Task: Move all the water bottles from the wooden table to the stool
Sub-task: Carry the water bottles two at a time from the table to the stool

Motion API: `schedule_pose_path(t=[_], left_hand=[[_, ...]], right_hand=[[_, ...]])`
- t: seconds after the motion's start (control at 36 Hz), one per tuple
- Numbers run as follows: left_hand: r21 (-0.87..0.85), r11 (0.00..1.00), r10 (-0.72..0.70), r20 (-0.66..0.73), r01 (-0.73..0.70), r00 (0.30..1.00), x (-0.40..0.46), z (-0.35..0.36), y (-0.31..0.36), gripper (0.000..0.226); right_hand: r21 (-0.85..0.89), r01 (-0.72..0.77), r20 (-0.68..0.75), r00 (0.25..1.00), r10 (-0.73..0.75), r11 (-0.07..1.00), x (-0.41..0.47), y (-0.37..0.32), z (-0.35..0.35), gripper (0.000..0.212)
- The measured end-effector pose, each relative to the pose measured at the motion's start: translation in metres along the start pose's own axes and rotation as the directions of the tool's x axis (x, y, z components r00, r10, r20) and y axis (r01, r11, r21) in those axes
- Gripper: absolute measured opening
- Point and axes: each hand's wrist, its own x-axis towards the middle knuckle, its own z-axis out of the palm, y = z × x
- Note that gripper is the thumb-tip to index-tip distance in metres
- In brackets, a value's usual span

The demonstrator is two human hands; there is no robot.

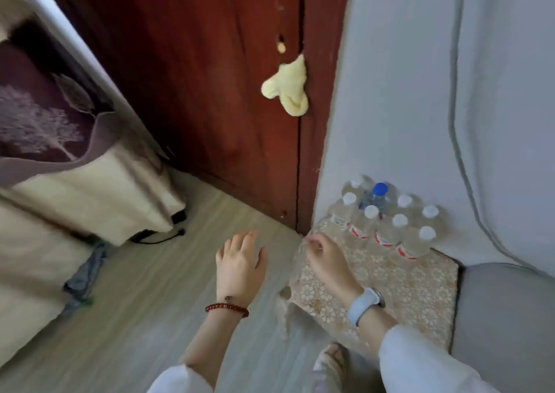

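Nine clear water bottles [387, 227] are seen clustered upright at the far edge of a lace-covered stool [390, 287], against the wall; eight carry white caps, one a blue cap [380, 189]. The right hand [322, 256] is curled loosely above the stool's corner, its grip holding nothing discernible. The left hand [240, 262] is spread, empty.
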Motion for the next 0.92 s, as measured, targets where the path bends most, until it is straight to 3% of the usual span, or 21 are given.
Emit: schedule_pose_path(t=[0.11,0.19,0.28,0.44,0.56,0.75,0.92], left_hand=[[-0.018,0.990,-0.139,-0.256,0.139,0.957,-0.075,-0.105,-0.110,0.030],[-0.024,0.978,-0.202,-0.326,0.205,0.924,-0.129,-0.151,-0.169,0.030],[-0.053,0.924,-0.362,-0.433,0.378,0.825,-0.229,-0.218,-0.254,0.030],[-0.184,0.688,-0.640,-0.611,0.702,0.467,-0.452,-0.315,-0.382,0.030],[-0.297,0.512,-0.719,-0.662,0.806,0.212,-0.570,-0.348,-0.425,0.031],[-0.499,0.259,-0.769,-0.624,0.827,-0.136,-0.714,-0.353,-0.485,0.031],[-0.590,0.079,-0.744,-0.572,0.804,-0.346,-0.830,-0.397,-0.572,0.031]], right_hand=[[-0.081,0.263,0.155,0.956,-0.248,0.961,-0.060,-0.090,0.119,0.021],[-0.019,0.342,0.265,0.908,-0.325,0.939,-0.099,-0.126,0.185,0.020],[-0.031,0.474,0.437,0.798,-0.415,0.880,-0.172,-0.169,0.291,0.018],[0.049,0.636,0.784,0.453,-0.424,0.770,-0.341,-0.232,0.476,0.018],[0.118,0.735,0.894,0.215,-0.394,0.668,-0.438,-0.256,0.567,0.018],[0.246,0.832,0.958,-0.132,-0.254,0.497,-0.571,-0.260,0.715,0.023],[0.359,0.837,0.933,-0.320,-0.163,0.413,-0.690,-0.270,0.859,0.023]])
